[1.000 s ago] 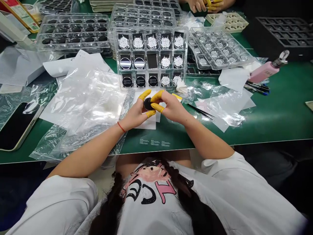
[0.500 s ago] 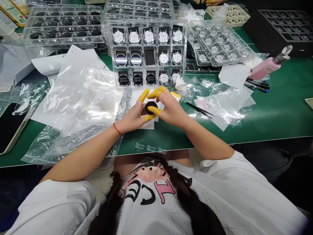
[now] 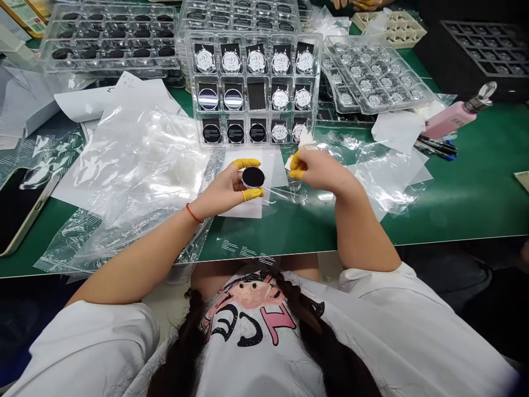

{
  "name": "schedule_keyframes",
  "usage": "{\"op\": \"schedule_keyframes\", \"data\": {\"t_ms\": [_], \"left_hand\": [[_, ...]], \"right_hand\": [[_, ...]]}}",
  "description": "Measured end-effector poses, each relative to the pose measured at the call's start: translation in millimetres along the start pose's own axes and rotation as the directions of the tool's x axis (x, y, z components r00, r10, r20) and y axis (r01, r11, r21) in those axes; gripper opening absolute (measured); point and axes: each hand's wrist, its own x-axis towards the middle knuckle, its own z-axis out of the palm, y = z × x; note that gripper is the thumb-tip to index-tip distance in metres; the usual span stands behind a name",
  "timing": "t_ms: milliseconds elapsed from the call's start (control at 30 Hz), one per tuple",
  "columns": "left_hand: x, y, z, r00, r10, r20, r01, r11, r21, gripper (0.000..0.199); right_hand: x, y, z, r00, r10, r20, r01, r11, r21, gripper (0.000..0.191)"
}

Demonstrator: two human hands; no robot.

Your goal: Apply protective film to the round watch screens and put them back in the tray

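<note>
My left hand (image 3: 225, 190), with yellow finger cots, grips a round watch case (image 3: 253, 177) by its edge. Its glossy black face is turned up, above white paper (image 3: 243, 208) on the table. To the right, my right hand (image 3: 320, 170) has its yellow-covered fingertips pinched together at a small white piece (image 3: 288, 164). Whether the fingers hold that piece or only touch it cannot be made out. A clear plastic tray (image 3: 254, 78) stands tilted up behind both hands, with watch cases in most of its pockets; one middle pocket shows only a black lining.
Clear plastic bags (image 3: 152, 160) and papers lie at left, beside a phone (image 3: 22, 207). Stacked trays (image 3: 111, 38) stand at the back left, another tray (image 3: 378, 74) at right. A pink bottle (image 3: 450, 118) and pens (image 3: 438, 148) lie farther right. Another person's hands (image 3: 366, 4) show at the top.
My right hand has let go of the watch case and moved right to the small white piece. The watch case stays in my left hand, its black face now uncovered. The tweezers are no longer visible.
</note>
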Motion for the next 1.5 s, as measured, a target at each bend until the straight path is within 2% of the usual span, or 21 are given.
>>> {"op": "schedule_keyframes", "data": {"t_ms": [67, 133, 200, 267, 367, 433, 467, 533, 633, 700, 733, 800, 833, 900, 1000, 1100, 1167, 1233, 1367, 1500], "left_hand": [[-0.5, 0.3, 0.2, 1.0, 0.009, 0.006, -0.009, 1.0, -0.004, 0.064], [-0.2, -1.2, 1.1, 1.0, 0.013, -0.003, -0.013, 1.0, 0.006, 0.063], [0.2, -2.9, 2.1, 1.0, 0.014, -0.008, -0.014, 1.0, 0.01, 0.063], [0.4, -3.9, 3.1, 1.0, 0.021, -0.007, -0.021, 1.0, 0.003, 0.064], [0.3, -4.6, 4.4, 0.998, 0.05, -0.027, -0.051, 0.998, -0.022, 0.061], [0.5, -5.4, 5.0, 0.996, 0.076, -0.053, -0.077, 0.997, -0.026, 0.059], [0.8, -6.0, 5.0, 0.994, 0.086, -0.069, -0.087, 0.996, -0.017, 0.058], [1.9, -7.6, 4.3, 0.99, 0.096, -0.101, -0.095, 0.995, 0.013, 0.057], [3.6, -10.2, 1.8, 0.983, 0.133, -0.127, -0.123, 0.989, 0.086, 0.056], [4.1, -11.8, 0.3, 0.971, 0.189, -0.144, -0.159, 0.967, 0.2, 0.055], [4.2, -12.5, 0.1, 0.965, 0.215, -0.15, -0.171, 0.949, 0.266, 0.053], [4.5, -13.9, 0.9, 0.957, 0.243, -0.157, -0.183, 0.928, 0.324, 0.049], [4.7, -14.4, 1.7, 0.958, 0.24, -0.155, -0.186, 0.937, 0.297, 0.049], [5.2, -14.5, 3.4, 0.968, 0.204, -0.147, -0.178, 0.969, 0.171, 0.051], [5.6, -12.6, 3.0, 0.975, 0.156, -0.161, -0.152, 0.988, 0.037, 0.057], [5.4, -10.9, -0.7, 0.955, 0.209, -0.208, -0.187, 0.975, 0.121, 0.061], [5.6, -11.6, -2.4, 0.948, 0.246, -0.202, -0.2, 0.953, 0.226, 0.057], [6.1, -14.1, -2.0, 0.952, 0.24, -0.191, -0.189, 0.949, 0.251, 0.05], [7.3, -20.4, 2.2, 0.97, 0.182, -0.162, -0.166, 0.98, 0.112, 0.053], [6.9, -21.9, 4.8, 0.977, 0.123, -0.173, -0.112, 0.991, 0.07, 0.065]], "right_hand": [[5.9, 8.2, 2.6, 0.996, 0.055, 0.072, -0.041, 0.981, -0.188, 0.018], [11.3, 14.7, 4.4, 0.998, 0.056, -0.017, -0.058, 0.968, -0.245, 0.014], [18.8, 23.9, 4.1, 0.982, 0.046, -0.186, -0.086, 0.972, -0.217, 0.007], [29.7, 37.4, 3.3, 0.949, 0.041, -0.312, -0.107, 0.974, -0.198, 0.014], [44.9, 55.1, 2.8, 0.943, 0.038, -0.331, -0.102, 0.979, -0.178, 0.011], [45.0, 53.3, 1.2, 0.944, 0.036, -0.329, -0.086, 0.987, -0.137, 0.014], [40.5, 46.4, 0.4, 0.941, 0.011, -0.339, -0.047, 0.994, -0.096, 0.014], [23.9, 21.9, 1.7, 0.922, -0.106, -0.373, 0.116, 0.993, 0.004, 0.01], [-5.1, -23.7, 17.9, 0.825, -0.425, -0.372, 0.462, 0.887, 0.01, 0.007], [-13.9, -45.1, 36.5, 0.753, -0.576, -0.319, 0.602, 0.798, -0.02, 0.008], [-13.5, -50.9, 45.8, 0.736, -0.603, -0.306, 0.625, 0.78, -0.034, 0.012], [-5.8, -52.7, 59.8, 0.744, -0.594, -0.305, 0.608, 0.792, -0.057, 0.02], [-0.3, -50.1, 63.6, 0.76, -0.566, -0.319, 0.579, 0.813, -0.065, 0.022], [8.4, -42.6, 65.0, 0.781, -0.508, -0.363, 0.522, 0.851, -0.068, 0.025], [9.0, -36.6, 62.1, 0.78, -0.467, -0.416, 0.489, 0.87, -0.06, 0.028], [0.6, -40.8, 66.8, 0.76, -0.518, -0.392, 0.53, 0.844, -0.087, 0.028], [-1.9, -44.8, 73.0, 0.739, -0.563, -0.37, 0.562, 0.818, -0.123, 0.027], [0.6, -46.2, 77.2, 0.729, -0.567, -0.383, 0.556, 0.818, -0.152, 0.028], [11.2, -40.9, 73.1, 0.769, -0.461, -0.442, 0.449, 0.882, -0.139, 0.03], [14.7, -36.4, 64.4, 0.8, -0.396, -0.451, 0.386, 0.915, -0.119, 0.029]]}}
